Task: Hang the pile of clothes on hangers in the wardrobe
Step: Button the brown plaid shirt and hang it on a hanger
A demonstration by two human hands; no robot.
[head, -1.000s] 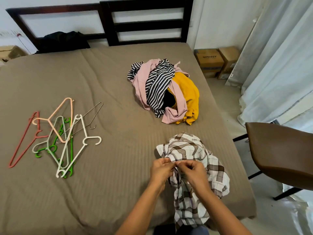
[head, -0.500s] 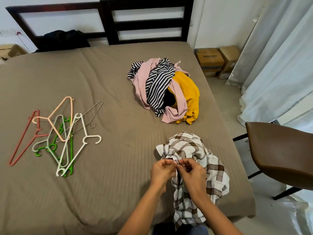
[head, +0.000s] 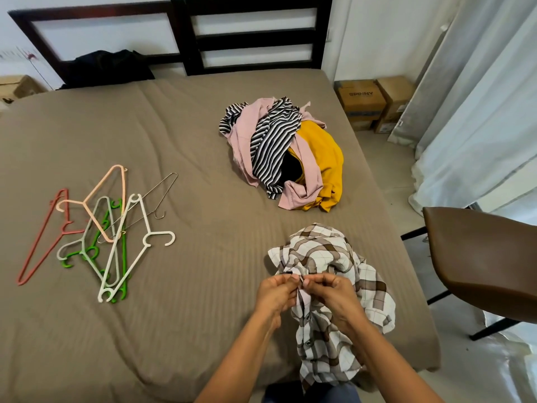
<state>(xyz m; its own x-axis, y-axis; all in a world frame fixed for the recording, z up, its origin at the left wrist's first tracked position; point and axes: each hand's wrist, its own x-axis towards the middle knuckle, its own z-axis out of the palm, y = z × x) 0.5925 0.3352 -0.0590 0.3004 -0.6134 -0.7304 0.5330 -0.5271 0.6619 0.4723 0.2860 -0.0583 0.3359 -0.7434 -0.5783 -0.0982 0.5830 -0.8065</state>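
At the near edge of the bed [head: 174, 330], a brown-and-white plaid shirt [head: 328, 257] is gripped by both hands, with its lower part draped over the mattress edge. The left hand [head: 274, 295] is closed with its fingertips pinched on the shirt's front edge, and the right hand [head: 334, 295] is pinched on the same edge directly opposite, so that the two sets of fingertips nearly touch at the placket. A row of buttons is seen running down the fabric below the hands. The rest of the shirt is bunched on the taupe sheet just beyond and to the right of the hands. Farther out on the left of the bed, a loose cluster of hangers [head: 110, 234] is laid flat and overlapped: a red one, a peach one, a green one, two pale ones and a thin wire one. Beyond the shirt, towards the right middle of the bed, a pile of clothes [head: 284, 152] is heaped, in which striped, pink, mustard and black fabric can be made out. A brown chair [head: 479, 257] is placed beside the bed on the right. At the far end, a dark garment [head: 107, 68] is left against the dark headboard [head: 250, 39], and cardboard boxes [head: 374, 103] are stacked on the floor by pale curtains [head: 479, 112].
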